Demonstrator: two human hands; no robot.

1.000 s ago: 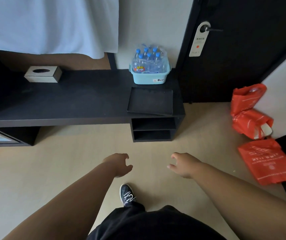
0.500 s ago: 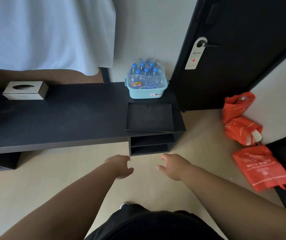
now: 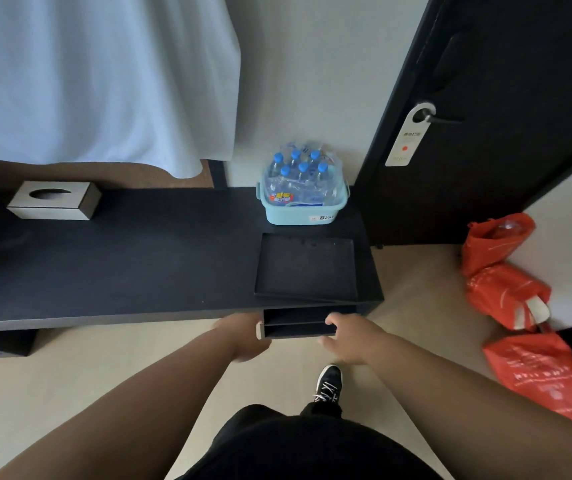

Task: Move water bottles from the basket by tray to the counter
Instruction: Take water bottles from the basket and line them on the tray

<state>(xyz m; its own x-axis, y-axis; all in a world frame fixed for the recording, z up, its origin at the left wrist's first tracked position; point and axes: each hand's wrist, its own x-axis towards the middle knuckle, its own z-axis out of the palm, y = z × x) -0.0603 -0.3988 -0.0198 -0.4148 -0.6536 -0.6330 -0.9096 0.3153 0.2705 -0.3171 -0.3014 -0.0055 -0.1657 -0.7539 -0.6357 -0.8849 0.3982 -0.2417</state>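
A light blue basket [image 3: 303, 214] stands at the back right of the long black counter [image 3: 139, 265], against the wall. It holds several clear water bottles [image 3: 298, 174] with blue caps, still wrapped in plastic. Directly in front of the basket lies an empty black tray [image 3: 307, 268], reaching the counter's front edge. My left hand [image 3: 243, 336] and my right hand [image 3: 350, 337] are stretched out just below the tray, at the open shelf [image 3: 298, 323] under the counter. Both hands hold nothing and their fingers are apart.
A silver tissue box [image 3: 54, 200] sits at the counter's back left. White cloth [image 3: 97, 81] hangs above it. A dark door [image 3: 502, 98] with a hanger tag [image 3: 405, 140] is on the right. Red bags [image 3: 506, 282] lie on the floor there. My shoe [image 3: 327, 382] is below.
I have stepped closer to the counter. Both hands have moved forward and up from over the floor to the shelf below the tray.
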